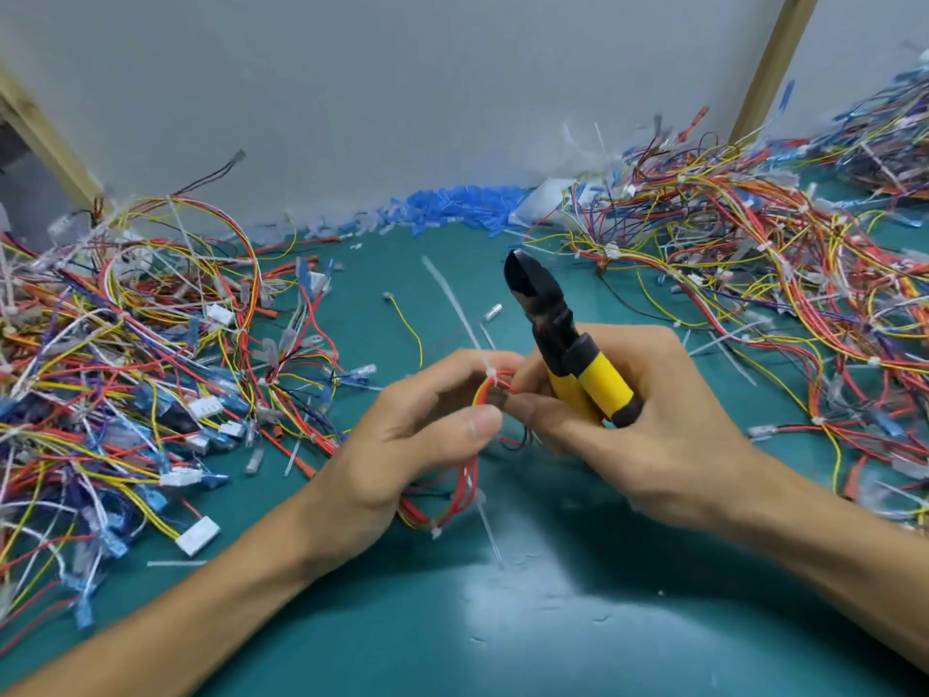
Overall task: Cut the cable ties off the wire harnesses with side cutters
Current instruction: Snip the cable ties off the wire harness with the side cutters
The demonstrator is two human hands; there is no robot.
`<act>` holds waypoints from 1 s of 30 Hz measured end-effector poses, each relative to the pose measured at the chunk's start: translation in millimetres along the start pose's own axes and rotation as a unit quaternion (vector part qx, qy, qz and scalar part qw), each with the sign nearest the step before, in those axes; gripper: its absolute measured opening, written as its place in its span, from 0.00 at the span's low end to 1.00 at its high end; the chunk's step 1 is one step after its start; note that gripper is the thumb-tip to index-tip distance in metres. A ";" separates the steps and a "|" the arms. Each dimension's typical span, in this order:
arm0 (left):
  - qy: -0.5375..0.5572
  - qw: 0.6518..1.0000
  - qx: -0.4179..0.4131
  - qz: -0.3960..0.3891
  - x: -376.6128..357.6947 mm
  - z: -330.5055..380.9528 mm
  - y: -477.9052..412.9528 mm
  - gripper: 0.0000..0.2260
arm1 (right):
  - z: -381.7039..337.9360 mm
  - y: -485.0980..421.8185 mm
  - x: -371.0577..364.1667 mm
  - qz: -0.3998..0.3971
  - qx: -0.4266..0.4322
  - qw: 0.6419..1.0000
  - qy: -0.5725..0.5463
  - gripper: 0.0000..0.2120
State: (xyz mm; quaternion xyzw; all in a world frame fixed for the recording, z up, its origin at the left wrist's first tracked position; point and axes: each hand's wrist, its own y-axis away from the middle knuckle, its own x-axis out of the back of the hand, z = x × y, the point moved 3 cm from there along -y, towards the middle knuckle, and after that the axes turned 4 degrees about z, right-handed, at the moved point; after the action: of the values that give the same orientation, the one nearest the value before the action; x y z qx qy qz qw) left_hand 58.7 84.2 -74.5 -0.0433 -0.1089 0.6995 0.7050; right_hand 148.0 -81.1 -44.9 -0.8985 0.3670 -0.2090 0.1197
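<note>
Locating stage, between cuts. Pinches a small wire harness (pixel 490 397) of red, yellow and orange leads in the left hand (pixel 417 435), with thumb and forefinger curled round the bundle just beside a white cable tie (pixel 491 377), above the middle of the green surface (pixel 553 621). Grips the side cutters (pixel 548 319) by the yellow handles in the right hand (pixel 648 435), fingers (pixel 648 349) wrapped round them. Touches the harness next to the tie with that same hand's thumb and forefinger tips as well. Points the black cutter head up and away, clear of the tie, jaws apparently closed. Carries a second tie (pixel 436 533) lower on the same harness, below the left palm, tail trailing toward the near edge.

Calls next, by the look of it, for tipping the cutter head down to the upper tie, opening the jaws, and slipping one blade under the strap alone. Needs a steady left-hand pinch to keep the tie proud of the leads. Risks nicking insulation if taken too close.

Leaves plenty to do, judging from the tangled left pile (pixel 125 344) and the larger right pile (pixel 754 274), with white ties dotted through both. Also in view: a loose tie strip (pixel 452 299) flat on the surface, and a heap of blue sleeves (pixel 452 203) along the wall.
</note>
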 end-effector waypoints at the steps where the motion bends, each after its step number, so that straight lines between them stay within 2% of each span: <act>1: -0.003 1.000 0.004 0.010 1.3 -0.1 -0.2 0.20 | -1.0 -0.4 1.6 0.004 -0.005 1.000 -0.009 0.06; 6: -0.062 0.997 -0.016 0.042 0.8 -1.3 0.3 0.14 | -0.2 -2.0 3.0 -0.020 -0.011 0.999 -0.033 0.01; 11: 0.000 0.995 0.025 0.100 1.8 -1.9 -0.4 0.15 | -0.7 -2.6 5.8 -0.023 0.005 1.000 0.006 0.06; 13: 0.009 0.994 0.042 0.098 1.6 -1.3 -1.3 0.14 | -0.6 -4.8 11.4 0.013 0.023 0.997 0.068 0.04; 15: 0.027 0.993 0.039 0.107 3.8 -0.4 -2.6 0.13 | 0.6 -8.9 20.6 0.041 0.049 0.982 0.175 0.05; 18: 0.044 0.994 0.002 0.105 5.0 0.1 -3.4 0.14 | 2.0 -14.5 32.5 0.034 0.047 0.962 0.266 0.09; 20: 0.053 0.994 -0.008 0.091 1.6 1.7 -2.6 0.12 | 7.0 -14.9 34.5 0.005 -0.010 0.977 0.214 0.10; 22: 0.027 0.997 0.002 0.072 -0.9 1.5 -0.5 0.13 | 7.8 -13.9 28.4 -0.026 -0.060 0.997 0.052 0.09; 25: -0.022 0.999 0.031 -0.007 -5.4 -1.3 1.3 0.16 | 7.8 -12.7 17.1 -0.036 -0.104 0.985 -0.131 0.10; 27: -0.046 0.997 0.044 -0.051 -10.3 -1.1 3.5 0.17 | 7.5 -11.5 12.5 -0.031 -0.119 0.973 -0.196 0.10; 30: -0.027 0.997 0.060 -0.045 -12.1 1.5 8.3 0.15 | 5.8 -9.0 10.0 -0.020 -0.113 0.971 -0.211 0.09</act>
State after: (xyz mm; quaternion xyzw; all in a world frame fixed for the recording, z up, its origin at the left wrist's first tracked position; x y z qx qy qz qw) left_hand 50.3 72.1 -75.9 0.0232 -0.0874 0.6730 0.7341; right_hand 162.6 -81.5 -43.9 -0.9370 0.3369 0.0254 0.0884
